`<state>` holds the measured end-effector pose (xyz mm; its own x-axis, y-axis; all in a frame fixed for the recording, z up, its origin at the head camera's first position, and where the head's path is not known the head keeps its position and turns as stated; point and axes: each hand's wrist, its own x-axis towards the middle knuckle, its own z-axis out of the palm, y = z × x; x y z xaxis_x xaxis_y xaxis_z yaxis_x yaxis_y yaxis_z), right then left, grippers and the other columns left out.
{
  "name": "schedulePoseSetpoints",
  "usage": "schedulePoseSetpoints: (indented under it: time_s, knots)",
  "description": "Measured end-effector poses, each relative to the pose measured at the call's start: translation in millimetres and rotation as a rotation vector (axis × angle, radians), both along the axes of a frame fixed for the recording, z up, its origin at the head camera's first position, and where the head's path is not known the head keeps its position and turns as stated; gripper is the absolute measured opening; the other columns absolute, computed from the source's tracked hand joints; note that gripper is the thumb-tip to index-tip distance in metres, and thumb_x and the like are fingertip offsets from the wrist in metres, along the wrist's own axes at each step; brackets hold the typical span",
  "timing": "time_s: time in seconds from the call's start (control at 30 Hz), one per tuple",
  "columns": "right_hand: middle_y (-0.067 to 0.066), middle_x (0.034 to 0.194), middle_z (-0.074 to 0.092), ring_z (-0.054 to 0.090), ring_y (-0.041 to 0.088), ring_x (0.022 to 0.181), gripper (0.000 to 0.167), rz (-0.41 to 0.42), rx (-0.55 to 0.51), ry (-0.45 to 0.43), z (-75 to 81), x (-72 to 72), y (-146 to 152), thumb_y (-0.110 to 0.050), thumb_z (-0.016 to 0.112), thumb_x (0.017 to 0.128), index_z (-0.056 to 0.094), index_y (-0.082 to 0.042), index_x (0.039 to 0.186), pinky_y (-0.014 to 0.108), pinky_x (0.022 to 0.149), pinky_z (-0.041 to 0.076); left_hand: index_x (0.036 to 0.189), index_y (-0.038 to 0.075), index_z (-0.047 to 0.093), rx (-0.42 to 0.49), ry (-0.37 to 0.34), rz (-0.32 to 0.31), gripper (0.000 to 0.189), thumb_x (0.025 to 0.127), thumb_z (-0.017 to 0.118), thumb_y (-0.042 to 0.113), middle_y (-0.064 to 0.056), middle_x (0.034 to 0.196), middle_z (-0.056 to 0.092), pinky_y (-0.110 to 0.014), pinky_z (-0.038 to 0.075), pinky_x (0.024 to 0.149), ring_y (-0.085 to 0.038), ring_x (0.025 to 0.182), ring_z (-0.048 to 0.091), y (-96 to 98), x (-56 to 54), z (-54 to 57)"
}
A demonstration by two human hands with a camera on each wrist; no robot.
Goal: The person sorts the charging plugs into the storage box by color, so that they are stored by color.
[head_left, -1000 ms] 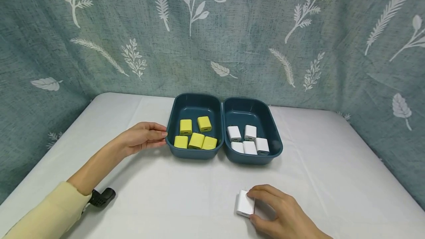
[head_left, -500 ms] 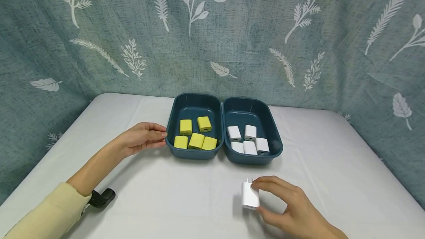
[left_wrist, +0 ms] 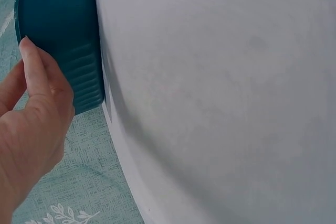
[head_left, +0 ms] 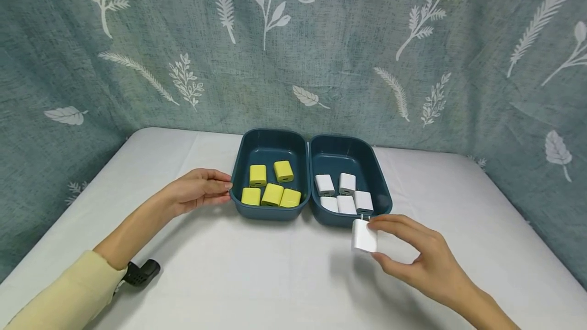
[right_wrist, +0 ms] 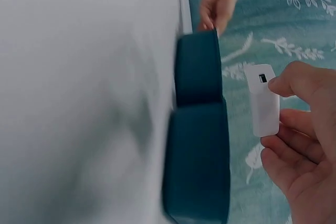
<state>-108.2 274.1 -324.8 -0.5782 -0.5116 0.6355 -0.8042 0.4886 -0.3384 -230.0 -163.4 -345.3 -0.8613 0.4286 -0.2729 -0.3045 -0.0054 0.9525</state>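
My right hand (head_left: 419, 251) pinches a white USB wall charger (head_left: 364, 237) between thumb and fingertips, above the table in front of the right bin. Its two metal prongs point away from me. In the right wrist view the port end of the charger (right_wrist: 264, 100) faces the camera. My left hand (head_left: 198, 191) reaches to the left dark blue bin (head_left: 267, 212), fingers fairly straight, fingertips at its outer left rim. The left wrist view shows this hand (left_wrist: 39, 106) against the bin's side. Several yellow chargers (head_left: 272, 194) lie in the left bin, several white chargers (head_left: 346, 183) in the right bin (head_left: 335, 220).
Both bins stand side by side towards the back of the white-covered table (head_left: 257, 279). A patterned green-blue curtain (head_left: 293, 65) hangs behind and at both sides. A black device (head_left: 142, 273) sits at my left wrist, beside the sleeve (head_left: 69, 289).
My right hand has lifted the white charger off the table and carried it forward and to the right, up to the right bin's near rim. The left hand has stayed at the left bin.
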Motion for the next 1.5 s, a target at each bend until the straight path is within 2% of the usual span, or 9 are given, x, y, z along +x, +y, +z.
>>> schedulePoseSetpoints:
  time_s: [0.17,0.33,0.5,0.87,1.0,1.17,1.4,1.5]
  knots:
    - [0.004,0.114,0.068,0.063,0.013,0.105,0.056,-0.043,0.015,0.031,11.1,-16.2,10,0.005,0.082,0.063,0.071,-0.008,0.116,0.014,0.095,0.047,0.133,-0.016,0.037,-0.001,0.000,0.001,0.039,0.100,0.052,-0.001,-0.012,0.103,0.062,-0.027,0.058,0.086,-0.015,0.089,0.068,-0.7,0.1,1.0]
    - [0.001,0.114,0.068,0.062,0.008,0.107,0.053,-0.102,0.043,-0.002,15.2,-32.7,20,0.006,0.084,0.066,0.071,-0.009,0.115,0.012,0.095,0.047,0.133,-0.015,0.038,0.002,-0.004,0.004,0.038,0.100,0.052,-0.002,-0.012,0.103,0.063,-0.027,0.058,0.087,-0.016,0.089,0.068,-1.1,-0.2,1.2]
    - [0.003,0.112,0.068,0.061,0.005,0.108,0.055,-0.116,0.032,0.001,11.1,-51.7,30,0.011,0.086,0.063,0.070,-0.007,0.113,0.014,0.093,0.048,0.132,-0.015,0.038,-0.004,-0.004,0.001,0.037,0.100,0.052,-0.002,-0.012,0.103,0.063,-0.027,0.058,0.087,-0.015,0.089,0.068,-0.2,-0.5,0.0]
    - [0.005,0.111,0.068,0.060,0.002,0.108,0.046,-0.149,-0.012,-0.063,2.4,-85.5,42,0.011,0.084,0.071,0.071,-0.004,0.112,0.016,0.092,0.050,0.132,-0.015,0.039,-0.013,-0.006,0.009,0.037,0.100,0.052,-0.002,-0.012,0.102,0.063,-0.029,0.058,0.087,-0.016,0.089,0.068,0.4,-0.8,-0.1]
    - [0.008,0.111,0.068,0.061,0.004,0.108,0.043,-0.140,-0.017,-0.083,0.1,-96.9,44,0.011,0.082,0.072,0.071,-0.001,0.112,0.016,0.092,0.050,0.131,-0.015,0.040,-0.013,-0.005,0.007,0.036,0.101,0.052,-0.002,-0.012,0.102,0.063,-0.028,0.058,0.087,-0.015,0.089,0.068,0.1,0.0,-0.7]
    - [0.009,0.111,0.068,0.063,0.008,0.106,0.040,-0.169,0.010,-0.094,-1.9,-112.3,46,0.008,0.081,0.075,0.071,-0.002,0.113,0.014,0.091,0.050,0.131,-0.015,0.040,-0.014,-0.007,0.006,0.036,0.100,0.054,-0.001,-0.012,0.102,0.063,-0.029,0.057,0.088,-0.015,0.088,0.068,0.3,0.6,-1.1]
    - [0.008,0.112,0.068,0.065,0.023,0.104,0.035,-0.201,0.068,-0.114,-3.5,-131.0,49,0.002,0.080,0.079,0.071,-0.003,0.112,0.015,0.091,0.051,0.131,-0.015,0.040,-0.013,-0.011,0.008,0.037,0.100,0.054,-0.001,-0.012,0.102,0.063,-0.028,0.058,0.087,-0.015,0.088,0.068,0.3,1.0,-0.1]
    - [0.007,0.112,0.068,0.065,0.025,0.103,0.033,-0.216,0.097,-0.114,-4.3,-137.8,49,-0.001,0.080,0.080,0.071,-0.004,0.111,0.015,0.091,0.051,0.131,-0.015,0.039,-0.011,-0.012,0.009,0.037,0.100,0.054,-0.001,-0.012,0.102,0.063,-0.027,0.058,0.086,-0.015,0.088,0.068,0.2,0.8,0.1]
